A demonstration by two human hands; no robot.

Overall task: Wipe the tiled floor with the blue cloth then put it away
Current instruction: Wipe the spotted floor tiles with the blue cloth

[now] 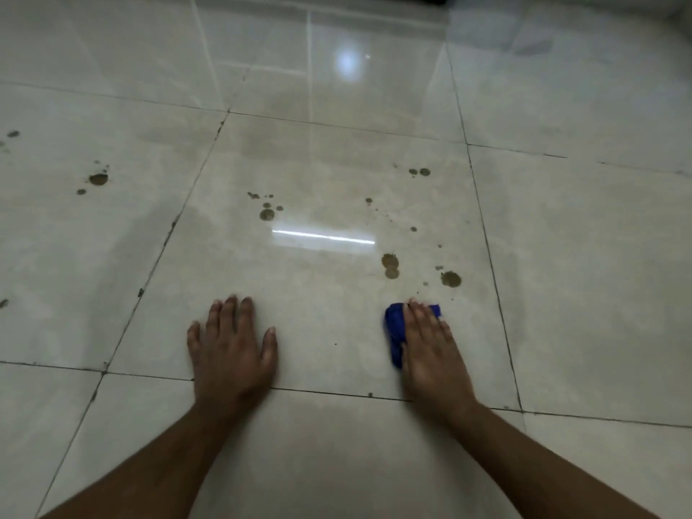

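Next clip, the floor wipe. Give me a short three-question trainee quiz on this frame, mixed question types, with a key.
1. True or false: the left hand holds the blue cloth.
2. Multiple choice: the brown spots nearest the cloth lie (A) ahead of the right hand, (B) behind the wrists, (C) under the left hand.
3. Fill in: the left hand's fingers lie ____ on the tiled floor.

Key: 1 false, the right hand presses on it; 2 A; 3 flat.
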